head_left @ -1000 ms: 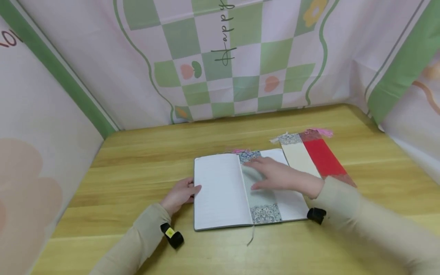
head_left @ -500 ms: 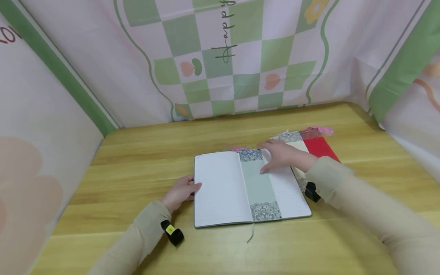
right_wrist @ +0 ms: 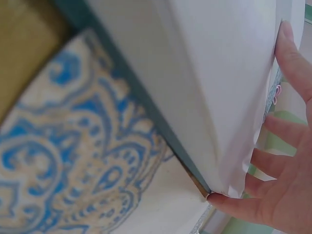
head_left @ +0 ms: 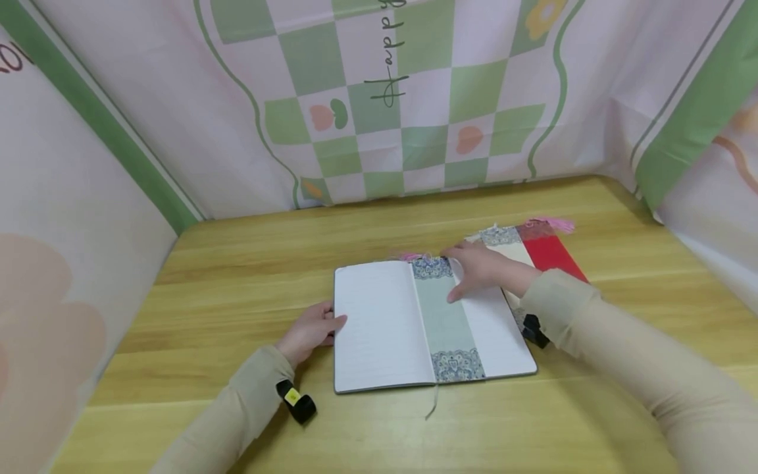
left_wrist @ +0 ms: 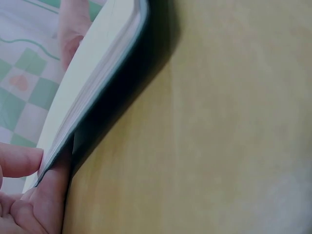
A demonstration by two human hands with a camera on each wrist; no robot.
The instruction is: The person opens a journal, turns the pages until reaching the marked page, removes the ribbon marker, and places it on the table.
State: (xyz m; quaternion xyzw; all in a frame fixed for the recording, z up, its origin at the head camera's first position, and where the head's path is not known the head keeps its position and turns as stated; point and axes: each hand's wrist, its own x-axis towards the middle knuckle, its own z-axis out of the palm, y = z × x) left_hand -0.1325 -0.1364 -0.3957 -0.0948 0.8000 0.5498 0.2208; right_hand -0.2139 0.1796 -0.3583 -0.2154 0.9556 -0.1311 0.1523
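Note:
An open lined notebook (head_left: pixel 379 329) lies on the wooden table. My left hand (head_left: pixel 310 332) pinches its left edge, thumb on the page and fingers underneath; the left wrist view shows that edge lifted slightly. A pale green bookmark (head_left: pixel 444 313) with blue lace-patterned ends lies along the right page beside the centre fold. My right hand (head_left: pixel 482 266) spreads over the top of the right page. Its thumb (right_wrist: pixel 288 53) touches the bookmark's right side, while the other fingers reach the notebook's top edge. A pink tassel (head_left: pixel 410 257) shows beyond that edge.
To the right lie a cream bookmark (head_left: pixel 514 251), partly hidden by my hand and the notebook, and a red bookmark (head_left: pixel 553 253) with a pink tassel (head_left: pixel 558 225). A thin grey ribbon (head_left: pixel 434 403) trails from the notebook's bottom. A printed curtain (head_left: pixel 379 145) hangs behind the table.
My right hand has shifted right and away from me, off the bookmark's middle to its right side and the page's top. It has barely moved in the last half second. My left hand stays put.

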